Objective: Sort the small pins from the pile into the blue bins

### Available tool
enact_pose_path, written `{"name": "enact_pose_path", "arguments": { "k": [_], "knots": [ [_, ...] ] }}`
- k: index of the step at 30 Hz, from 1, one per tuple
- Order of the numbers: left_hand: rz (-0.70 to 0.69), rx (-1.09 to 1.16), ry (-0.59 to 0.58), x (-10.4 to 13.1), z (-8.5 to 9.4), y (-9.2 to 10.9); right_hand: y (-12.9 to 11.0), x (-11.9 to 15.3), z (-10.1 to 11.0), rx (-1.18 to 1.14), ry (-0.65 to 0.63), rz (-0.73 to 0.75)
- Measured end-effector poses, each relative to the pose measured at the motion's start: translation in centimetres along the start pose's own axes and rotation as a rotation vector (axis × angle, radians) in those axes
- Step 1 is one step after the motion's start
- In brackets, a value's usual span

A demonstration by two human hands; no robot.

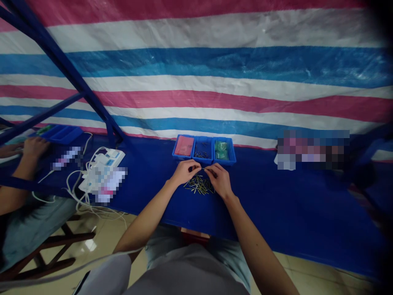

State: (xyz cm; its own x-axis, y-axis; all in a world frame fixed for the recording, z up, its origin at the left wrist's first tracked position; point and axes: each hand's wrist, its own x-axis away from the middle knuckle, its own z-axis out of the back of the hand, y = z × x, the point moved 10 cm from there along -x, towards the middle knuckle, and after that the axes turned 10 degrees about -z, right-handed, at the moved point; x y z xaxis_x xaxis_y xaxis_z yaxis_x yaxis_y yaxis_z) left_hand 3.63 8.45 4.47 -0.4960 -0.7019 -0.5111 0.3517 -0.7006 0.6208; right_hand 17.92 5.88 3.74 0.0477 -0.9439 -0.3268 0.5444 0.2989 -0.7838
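Note:
Both hands meet over a loose pile of thin, stick-like metallic pieces [200, 186] on the blue tabletop. My left hand [185, 171] is pinched at the left end of a thin, pale stick-like piece [203, 168]. At its right end, the fingertips of my right hand [220, 178] are closed on the same piece. Its exact kind is too small to make out. Just beyond the hands stands a blue three-part tray [193, 158]. Pink packets [184, 146] fill its left compartment, a few thin pieces [202, 155] lie in the middle, and green packets [221, 150] are on the right.
White power strips [112, 157] with tangled cables lie to the left. Farther left, another person's hand [36, 146] is near a second blue tray [63, 134]. A blue metal frame [69, 78] slants above, before a striped tarpaulin [215, 61]. Blurred items [310, 151] sit at right.

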Motion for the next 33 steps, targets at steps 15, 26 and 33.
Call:
{"name": "enact_pose_path", "arguments": {
  "k": [15,26,33],
  "knots": [
    [-0.024,-0.032,-0.034,0.05,-0.35,0.41,-0.15,0.16,-0.64,0.021,-0.027,0.015],
    [-0.038,-0.038,-0.034,-0.01,-0.33,0.55,-0.22,0.08,-0.72,0.060,-0.034,0.006],
    [-0.037,-0.046,-0.028,-0.06,-0.19,0.67,-0.27,0.05,-0.76,0.053,-0.048,0.006]
  ]
}}
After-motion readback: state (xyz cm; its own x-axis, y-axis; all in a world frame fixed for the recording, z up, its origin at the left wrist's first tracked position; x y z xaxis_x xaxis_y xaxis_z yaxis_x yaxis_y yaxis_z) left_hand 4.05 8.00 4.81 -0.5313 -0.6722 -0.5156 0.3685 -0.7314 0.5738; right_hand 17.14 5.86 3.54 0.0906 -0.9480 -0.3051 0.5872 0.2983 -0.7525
